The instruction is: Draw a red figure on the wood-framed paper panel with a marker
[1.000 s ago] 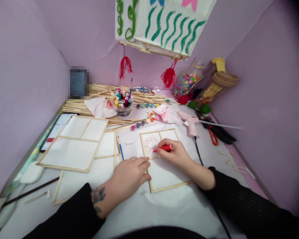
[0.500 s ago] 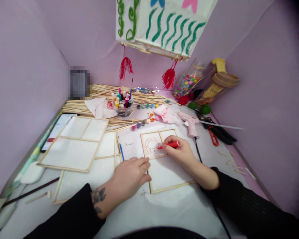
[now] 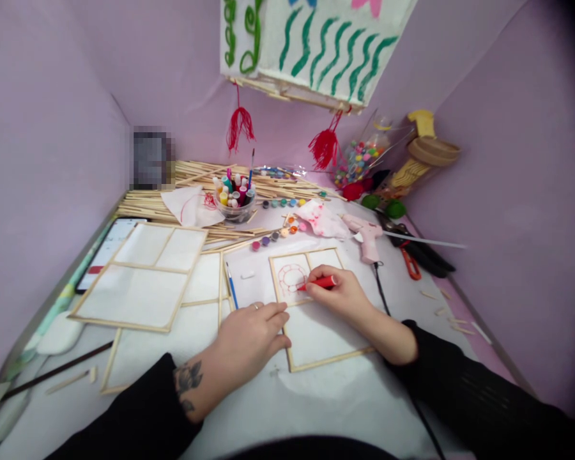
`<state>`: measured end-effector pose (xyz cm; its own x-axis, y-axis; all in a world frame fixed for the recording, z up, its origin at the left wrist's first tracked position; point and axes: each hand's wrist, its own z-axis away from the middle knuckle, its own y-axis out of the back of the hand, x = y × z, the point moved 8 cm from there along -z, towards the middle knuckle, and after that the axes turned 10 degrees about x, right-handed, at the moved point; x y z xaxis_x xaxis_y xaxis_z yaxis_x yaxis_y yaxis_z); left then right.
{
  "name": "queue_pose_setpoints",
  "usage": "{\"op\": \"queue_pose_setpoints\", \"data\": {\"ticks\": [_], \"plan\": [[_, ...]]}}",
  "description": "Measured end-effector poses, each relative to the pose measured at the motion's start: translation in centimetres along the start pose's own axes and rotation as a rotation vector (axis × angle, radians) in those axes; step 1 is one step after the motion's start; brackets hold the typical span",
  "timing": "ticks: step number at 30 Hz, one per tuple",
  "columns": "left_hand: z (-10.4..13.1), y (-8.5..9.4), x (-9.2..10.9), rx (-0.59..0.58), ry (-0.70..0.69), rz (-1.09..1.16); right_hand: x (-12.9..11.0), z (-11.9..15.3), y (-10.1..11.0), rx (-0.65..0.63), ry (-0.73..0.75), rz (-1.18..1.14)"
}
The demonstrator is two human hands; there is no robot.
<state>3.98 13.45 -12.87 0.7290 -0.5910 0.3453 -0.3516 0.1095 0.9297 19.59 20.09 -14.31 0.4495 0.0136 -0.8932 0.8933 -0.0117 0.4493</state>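
A red marker (image 3: 324, 282) is pinched in my right hand (image 3: 340, 291), its tip at the lower edge of a red line drawing (image 3: 291, 278). The drawing, a ring split into sections, fills the upper left pane of a white panel framed in thin wooden strips (image 3: 316, 367). My left hand (image 3: 256, 332) lies flat with fingers stretched out, its fingertips resting on the frame's left edge. Just beyond those fingers is a blue paintbrush (image 3: 232, 287), with a small white piece (image 3: 247, 275) beside it. Part of the panel's right side is hidden under my right hand.
More framed panels (image 3: 148, 300) overlap on the left, partly over a phone (image 3: 100, 255). Behind stand a tub of markers (image 3: 236, 204), paint pots (image 3: 275, 236) and wooden sticks (image 3: 144, 207). A pink glue gun (image 3: 370, 239) and pliers (image 3: 426, 252) lie right. A painted lantern (image 3: 316, 57) hangs above.
My right hand has moved slightly left with the red marker, whose tip has shifted from the ring's right side towards its bottom. My left hand stays in place.
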Motion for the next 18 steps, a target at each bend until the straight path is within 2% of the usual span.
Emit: {"op": "queue_pose_setpoints", "data": {"ticks": [18], "plan": [[0.04,-0.1,-0.1,0.002,0.0,-0.004,0.4,-0.08,0.59,0.058,0.001,0.005]]}}
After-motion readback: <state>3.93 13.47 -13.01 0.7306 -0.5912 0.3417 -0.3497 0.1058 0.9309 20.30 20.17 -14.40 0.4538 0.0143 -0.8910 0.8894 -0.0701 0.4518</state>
